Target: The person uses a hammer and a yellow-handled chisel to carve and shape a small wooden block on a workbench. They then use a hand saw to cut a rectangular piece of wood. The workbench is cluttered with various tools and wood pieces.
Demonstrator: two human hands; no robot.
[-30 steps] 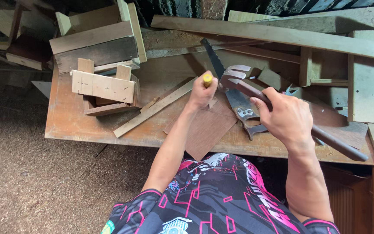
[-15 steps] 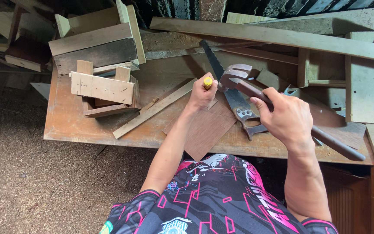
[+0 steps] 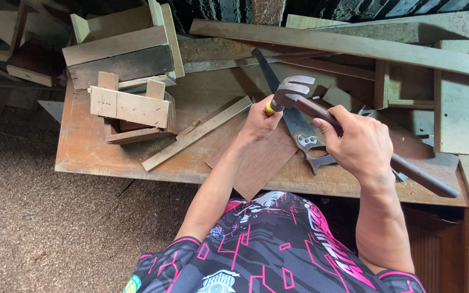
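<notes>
Head-cam view looking down on a cluttered wooden worktop (image 3: 82, 157) in a workshop, sawdust on the floor (image 3: 39, 228) at left.

Far left: a stack of offcut blocks (image 3: 128, 106) sits w/ a pale block on top, pushed back out of the working area. A thin wood strip (image 3: 196, 133) lies diagonally just beside it, apart from the hands.

Centre: a flat reddish board (image 3: 259, 163) lies on the worktop w/ one corner overhanging the front edge, near the person's body. The left hand (image 3: 259, 122) rests on this board, fingers together, pinched around a small yellow-handled tool (image 3: 269, 110) held upright, tip down on the wood. That grip looks meant to steady the tool so it can be struck; its tip is hidden.

Just above it hangs the claw hammer (image 3: 291, 89), head directly over the yellow butt, close but whether touching can't be told. A handsaw (image 3: 289, 108) lies flat under the hammer, blade pointing away, handle near the front edge.

Right: the right hand (image 3: 362, 144) has fingers clamped on the hammer's dark wooden handle, gripped fairly near the head, probably for short, controlled taps. The handle end sticks out to the right.

Far right & back: long planks (image 3: 354, 43) and more offcuts (image 3: 454, 114) lie piled around.
</notes>
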